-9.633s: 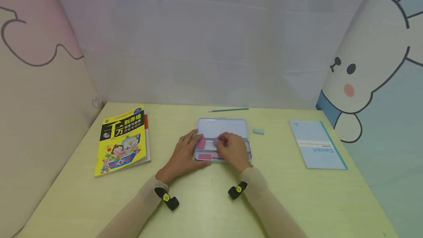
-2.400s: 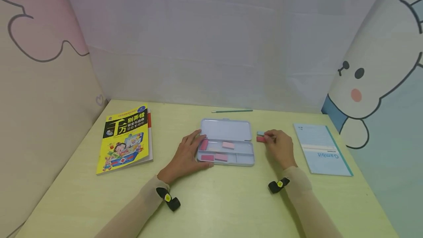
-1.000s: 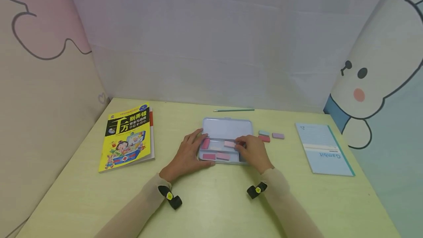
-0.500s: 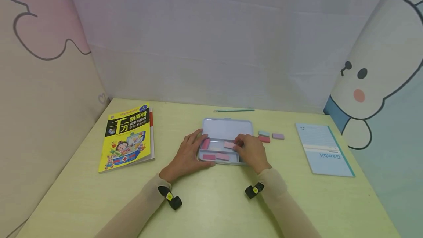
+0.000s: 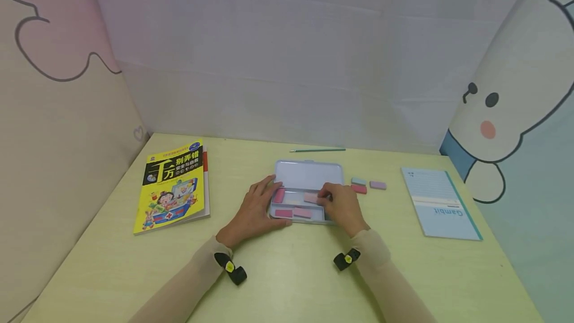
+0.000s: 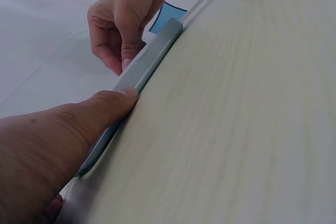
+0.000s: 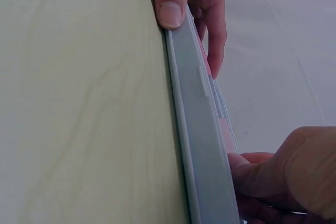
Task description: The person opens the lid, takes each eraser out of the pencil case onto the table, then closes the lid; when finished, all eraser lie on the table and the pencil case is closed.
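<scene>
A pale tin pencil case (image 5: 309, 174) lies with its lid open in the middle of the table. My left hand (image 5: 253, 213) holds its left end, thumb against the front wall and fingers at the back. My right hand (image 5: 344, 207) pinches a light pink eraser (image 5: 310, 198) in the rear compartment. A dark pink eraser (image 5: 279, 195) sits at that compartment's left end. In front lie another dark pink eraser (image 5: 283, 213) and a pink one (image 5: 302, 213). In the right wrist view, the left thumb (image 7: 171, 14) presses the case's wall (image 7: 197, 114).
Right of the case lie a light blue eraser (image 5: 358, 181), a red-pink eraser (image 5: 359, 189) and a purple eraser (image 5: 377, 185). A green pencil (image 5: 317, 150) lies behind. A yellow book (image 5: 170, 188) is at the left, a light blue notebook (image 5: 441, 203) at the right.
The purple eraser, in my right hand at first, and a red-pink eraser now lie by the blue one. My right hand has come back left to the light pink eraser. The left hand stays put.
</scene>
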Tool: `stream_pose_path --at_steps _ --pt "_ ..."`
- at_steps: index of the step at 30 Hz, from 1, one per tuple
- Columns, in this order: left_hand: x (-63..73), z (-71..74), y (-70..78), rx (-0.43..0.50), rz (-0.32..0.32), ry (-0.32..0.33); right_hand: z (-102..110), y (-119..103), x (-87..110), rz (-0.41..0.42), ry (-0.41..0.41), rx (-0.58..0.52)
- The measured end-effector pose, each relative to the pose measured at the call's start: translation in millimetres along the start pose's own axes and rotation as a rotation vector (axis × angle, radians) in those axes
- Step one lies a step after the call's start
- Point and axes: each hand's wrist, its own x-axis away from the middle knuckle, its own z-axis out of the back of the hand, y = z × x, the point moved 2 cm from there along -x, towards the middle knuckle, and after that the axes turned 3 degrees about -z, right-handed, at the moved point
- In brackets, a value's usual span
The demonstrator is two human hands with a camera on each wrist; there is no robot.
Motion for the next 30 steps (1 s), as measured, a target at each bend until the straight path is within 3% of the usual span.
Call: stream_pose_path --at_steps 10,15,23,30 --pt "0.3 1.8 0.0 0.004 -0.004 0.016 17 20 4.8 0.004 0.139 -0.118" --pt "0.8 2.8 0.4 0.0 -0.002 0.013 31 37 7.9 -0.047 0.165 -0.131" --pt "1.4 4.6 4.5 0.009 -0.012 0.019 57 69 14.4 -0.122 0.189 -0.064" --pt "1.5 3.9 4.8 0.01 -0.012 0.022 85 97 21.4 -0.132 0.204 0.0"
